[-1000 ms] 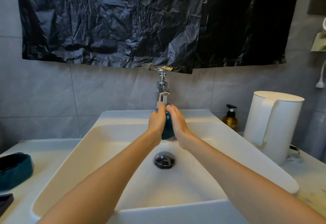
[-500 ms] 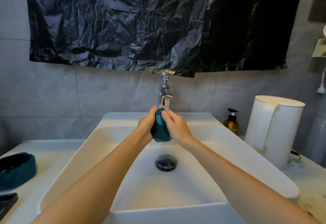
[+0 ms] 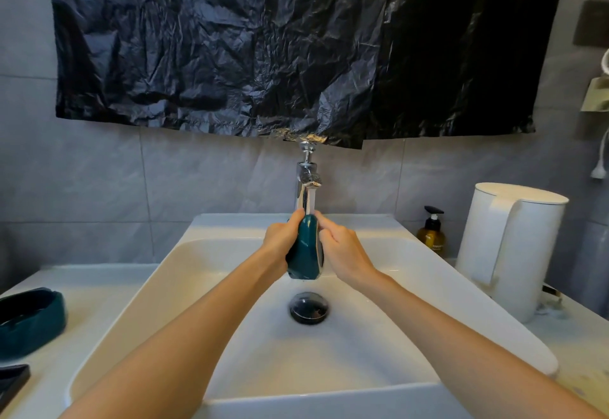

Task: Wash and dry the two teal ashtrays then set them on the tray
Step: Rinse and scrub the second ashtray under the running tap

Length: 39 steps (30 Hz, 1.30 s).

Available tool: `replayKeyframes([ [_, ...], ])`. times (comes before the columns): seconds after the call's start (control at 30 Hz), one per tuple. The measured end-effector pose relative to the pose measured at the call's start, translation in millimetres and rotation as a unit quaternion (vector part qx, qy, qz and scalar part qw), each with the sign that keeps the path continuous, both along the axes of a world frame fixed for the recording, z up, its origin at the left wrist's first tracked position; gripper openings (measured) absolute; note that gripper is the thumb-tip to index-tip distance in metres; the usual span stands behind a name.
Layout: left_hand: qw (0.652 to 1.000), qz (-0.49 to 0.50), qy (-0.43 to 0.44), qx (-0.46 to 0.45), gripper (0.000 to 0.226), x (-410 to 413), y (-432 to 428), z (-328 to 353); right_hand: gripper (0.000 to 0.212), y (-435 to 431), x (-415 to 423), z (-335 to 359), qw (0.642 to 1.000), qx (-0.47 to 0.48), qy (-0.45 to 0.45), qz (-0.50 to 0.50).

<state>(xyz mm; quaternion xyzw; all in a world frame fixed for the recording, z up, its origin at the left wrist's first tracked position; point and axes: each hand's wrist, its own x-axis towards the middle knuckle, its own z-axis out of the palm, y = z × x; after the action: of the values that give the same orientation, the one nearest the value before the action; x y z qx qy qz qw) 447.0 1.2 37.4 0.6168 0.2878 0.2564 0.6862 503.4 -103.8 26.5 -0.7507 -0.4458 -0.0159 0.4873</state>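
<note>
**Teal ashtray (image 3: pixel 304 250) held on edge under the tap (image 3: pixel 308 188)**

Far left of the tap, a second ashtray (image 3: pixel 31 323) sits upright on the white surface (image 3: pixel 99 286), partly cut by the frame edge. Under the tap lies the sink (image 3: pixel 204 270). Just below the spout both hands hold the ashtray: the left hand (image 3: pixel 280 240) curls round its left side, the right hand (image 3: pixel 342 254) grips its right side, fingers bent over the rim. It stands on edge between them, above the drain (image 3: pixel 309 307). Right of the tap a brown pump bottle (image 3: pixel 431 234) stands on the surface, a white kettle (image 3: pixel 507 247) farther right. Above the tap hangs a black plastic sheet (image 3: pixel 263 39).
</note>
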Motion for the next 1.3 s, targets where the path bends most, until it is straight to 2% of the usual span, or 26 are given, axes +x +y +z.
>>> replayKeyframes([
  [0.13,1.0,0.011,-0.002,-0.013,0.041,-1.6,6.3,0.5,0.05,-3.8,-8.6,-2.8,0.997,0.02,-0.051,0.058],
  [0.27,0.999,0.005,0.0,-0.033,0.037,-6.6,8.4,0.6,0.047,4.3,1.2,-2.1,1.0,0.0,0.017,0.017],
  [0.37,0.997,-0.021,-0.022,-0.075,0.028,-12.6,9.4,3.3,0.05,-0.9,-9.5,0.4,0.998,0.017,-0.036,0.049],
  [0.47,0.995,-0.055,-0.009,-0.086,0.03,-16.6,15.1,4.3,0.052,-2.3,-11.8,-0.1,0.995,0.004,-0.077,0.064],
  [0.63,0.996,-0.062,0.022,-0.057,0.026,-22.5,16.1,4.4,0.051,2.4,-0.3,-3.9,0.998,-0.038,-0.034,0.033],
  [0.83,0.995,-0.056,0.0,-0.079,0.026,-23.0,15.8,6.8,0.048,6.0,3.4,-8.7,0.999,-0.035,-0.022,-0.025],
  [1.07,0.994,-0.074,0.003,-0.083,0.03,-24.6,19.4,7.0,0.051,8.6,-0.9,-2.6,0.999,0.008,0.024,0.025],
  [1.2,0.989,-0.045,-0.044,-0.135,0.026,-27.2,21.0,11.7,0.042,-2.8,7.6,-9.9,1.0,-0.016,0.02,0.018],
  [1.3,0.98,-0.037,-0.066,-0.187,0.025,-28.2,26.3,14.3,0.045,-1.1,6.1,-12.3,0.999,-0.02,0.032,0.031],
])
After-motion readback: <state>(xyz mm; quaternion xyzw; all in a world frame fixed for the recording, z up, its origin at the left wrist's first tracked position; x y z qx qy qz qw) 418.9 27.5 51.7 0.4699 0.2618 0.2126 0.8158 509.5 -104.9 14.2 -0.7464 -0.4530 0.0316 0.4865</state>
